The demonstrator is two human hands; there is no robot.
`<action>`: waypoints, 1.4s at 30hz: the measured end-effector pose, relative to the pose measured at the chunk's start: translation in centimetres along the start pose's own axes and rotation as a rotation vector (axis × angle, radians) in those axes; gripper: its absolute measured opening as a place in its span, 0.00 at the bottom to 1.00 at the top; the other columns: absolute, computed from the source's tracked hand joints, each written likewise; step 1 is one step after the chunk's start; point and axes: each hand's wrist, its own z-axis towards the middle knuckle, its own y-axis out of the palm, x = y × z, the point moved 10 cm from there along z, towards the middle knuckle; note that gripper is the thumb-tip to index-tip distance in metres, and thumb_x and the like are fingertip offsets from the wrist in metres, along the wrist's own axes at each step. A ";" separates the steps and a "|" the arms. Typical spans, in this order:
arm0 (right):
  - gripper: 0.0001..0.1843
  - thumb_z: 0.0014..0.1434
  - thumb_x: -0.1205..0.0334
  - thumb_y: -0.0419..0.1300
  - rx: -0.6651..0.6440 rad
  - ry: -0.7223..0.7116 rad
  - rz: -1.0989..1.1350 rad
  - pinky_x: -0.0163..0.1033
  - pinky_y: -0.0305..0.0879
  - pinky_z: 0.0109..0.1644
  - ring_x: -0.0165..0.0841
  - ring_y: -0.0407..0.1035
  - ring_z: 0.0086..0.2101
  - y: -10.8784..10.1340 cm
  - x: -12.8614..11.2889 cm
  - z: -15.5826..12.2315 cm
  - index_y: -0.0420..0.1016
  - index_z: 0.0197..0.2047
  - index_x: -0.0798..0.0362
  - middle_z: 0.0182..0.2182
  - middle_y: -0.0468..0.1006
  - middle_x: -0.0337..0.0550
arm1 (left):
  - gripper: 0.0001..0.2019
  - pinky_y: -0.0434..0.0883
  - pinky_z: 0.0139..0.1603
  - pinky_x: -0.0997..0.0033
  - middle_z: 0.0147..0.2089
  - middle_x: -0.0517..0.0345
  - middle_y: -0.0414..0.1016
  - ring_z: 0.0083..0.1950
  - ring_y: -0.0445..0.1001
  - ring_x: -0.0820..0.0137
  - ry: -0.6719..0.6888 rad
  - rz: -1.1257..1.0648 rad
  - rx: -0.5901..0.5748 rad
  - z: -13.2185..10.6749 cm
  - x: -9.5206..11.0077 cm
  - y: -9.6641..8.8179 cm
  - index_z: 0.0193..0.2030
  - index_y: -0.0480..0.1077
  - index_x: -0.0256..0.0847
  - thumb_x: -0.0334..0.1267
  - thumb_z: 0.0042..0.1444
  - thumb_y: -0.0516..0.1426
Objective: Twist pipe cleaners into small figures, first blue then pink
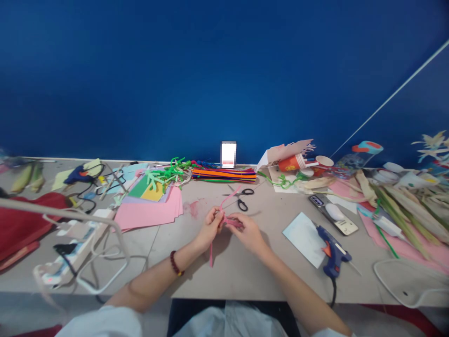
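Pink pipe cleaner (229,220) between left hand (210,229) and right hand (247,232), black-handled scissors (239,200) beyond

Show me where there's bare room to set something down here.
Bare tabletop lies between the pink paper and the left hand, and between the right hand and the blue glue gun; both hands are on the pink pipe cleaner. It is crowded far right around the corn husks and far left by the white power strip.

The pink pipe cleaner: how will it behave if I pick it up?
The pink pipe cleaner is probably light, being thin. Its loop stands above the left hand and right hand, so it likely bends easily and holds shape.
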 end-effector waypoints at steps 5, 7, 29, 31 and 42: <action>0.10 0.61 0.63 0.53 0.059 -0.172 -0.148 0.37 0.64 0.36 0.33 0.69 0.32 -0.4 -2.0 -0.7 0.76 0.40 0.52 0.31 0.77 0.44 | 0.20 0.47 0.18 0.80 0.18 0.72 0.54 0.17 0.48 0.81 0.074 -0.013 0.067 0.1 1.1 -0.8 0.33 0.58 0.40 0.56 0.50 0.58; 0.11 0.61 0.63 0.52 0.088 -0.188 -0.146 0.36 0.64 0.35 0.32 0.68 0.30 -0.6 -2.4 -0.8 0.76 0.40 0.52 0.30 0.76 0.44 | 0.20 0.48 0.18 0.80 0.18 0.71 0.54 0.17 0.50 0.81 0.101 -0.011 0.086 0.0 1.4 -1.0 0.32 0.59 0.40 0.55 0.50 0.58; 0.09 0.40 0.61 0.65 -0.065 0.637 0.863 0.32 0.34 0.20 0.20 0.40 0.16 1.5 2.8 -1.4 0.69 0.21 0.55 0.12 0.49 0.27 | 0.06 0.63 0.28 0.75 0.33 0.56 0.74 0.29 0.68 0.74 1.427 1.219 -0.287 -8.2 6.6 4.1 0.38 0.67 0.42 0.29 0.58 0.51; 0.09 0.41 0.61 0.63 -0.075 0.637 0.862 0.32 0.35 0.20 0.21 0.39 0.16 1.5 2.9 -1.4 0.67 0.20 0.55 0.12 0.49 0.27 | 0.06 0.61 0.27 0.75 0.34 0.57 0.74 0.28 0.68 0.75 1.526 1.364 -0.353 -9.1 6.3 4.9 0.40 0.67 0.41 0.28 0.56 0.55; 0.07 0.59 0.63 0.55 0.203 -0.231 -0.046 0.39 0.64 0.37 0.33 0.66 0.32 -4.5 -3.7 -0.1 0.74 0.34 0.51 0.31 0.73 0.44 | 0.18 0.68 0.37 0.65 0.31 0.49 0.73 0.34 0.71 0.65 0.345 0.138 -0.274 -0.6 5.2 0.7 0.34 0.74 0.36 0.47 0.58 0.50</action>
